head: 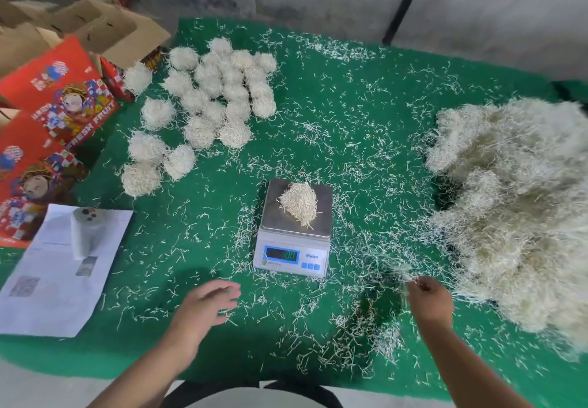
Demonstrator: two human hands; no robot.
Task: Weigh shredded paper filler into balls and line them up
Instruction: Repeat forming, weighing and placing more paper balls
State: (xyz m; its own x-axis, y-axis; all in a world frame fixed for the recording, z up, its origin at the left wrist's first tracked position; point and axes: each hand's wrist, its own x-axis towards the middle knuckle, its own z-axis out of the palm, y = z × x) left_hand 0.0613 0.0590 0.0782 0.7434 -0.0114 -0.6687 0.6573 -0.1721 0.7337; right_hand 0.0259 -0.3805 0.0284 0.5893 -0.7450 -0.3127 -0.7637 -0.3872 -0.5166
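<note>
A white digital scale stands mid-table with a small clump of shredded paper on its steel pan; its display is lit. Several finished paper balls lie grouped at the back left, with a few more nearer the left edge. A big loose heap of shredded paper fills the right side. My left hand hovers over the cloth in front of the scale, fingers relaxed and spread, holding nothing. My right hand pinches a few blurred strands by the heap's near edge.
The green cloth is littered with stray strands. Red printed fruit boxes and open brown cartons stand at the left. A printed sheet with a white roll on it lies front left. A dark pole leans at the wall.
</note>
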